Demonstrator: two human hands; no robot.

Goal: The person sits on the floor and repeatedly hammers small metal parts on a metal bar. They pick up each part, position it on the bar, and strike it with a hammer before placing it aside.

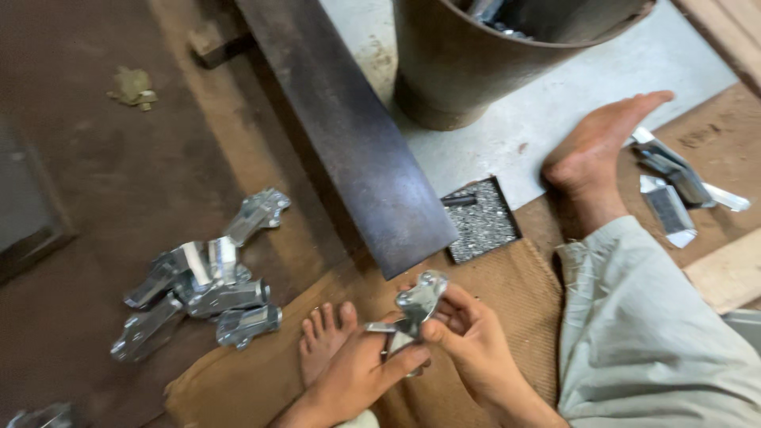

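Soft, diffuse light is received from the far right, where the pale sheet point(547, 119) is rendered brightest; the left floor point(95, 206) is left dim. Mild glare is seen on the pile of metal parts point(202, 289). Motion blur is spread throughout, and no hard shadows are cast.

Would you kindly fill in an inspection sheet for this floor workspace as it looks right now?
Surface: brown floor with a burlap mat under the hands.
Job's things: shiny metal bracket held by both hands, left hand below, right hand beside it.
Clutter: pile of similar brackets on the floor; more pieces past the foot; tray of small pins.
Grippers: both hands pinch the bracket.
Cables: nothing seen.
Surroundings: dark metal bar, large metal bucket, pale sheet.
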